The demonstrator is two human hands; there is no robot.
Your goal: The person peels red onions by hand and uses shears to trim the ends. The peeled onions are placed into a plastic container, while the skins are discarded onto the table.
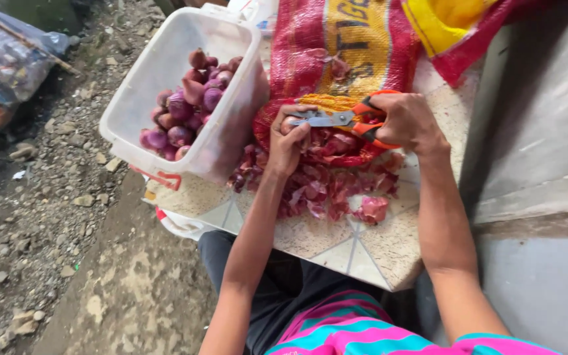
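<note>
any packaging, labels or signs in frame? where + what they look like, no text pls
Mesh sack: top centre, lying open under the hands; red weave with a yellow printed panel.
Second sack: top right corner; yellow with red edge, crumpled.
Plastic tub: upper left of the slab; clear white, rectangular, holds red onions.
Plastic bag: far left on the ground; clear, multicoloured contents.
No signs or screens.

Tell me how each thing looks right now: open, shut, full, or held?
Scissors: blades closed on the onion, held by the right hand.
Onion: held in the left hand.
Plastic tub: open, tilted, partly filled with peeled red onions.
Mesh sack: open at the mouth.
Onion skins: piled loose on the tiled slab.
</note>
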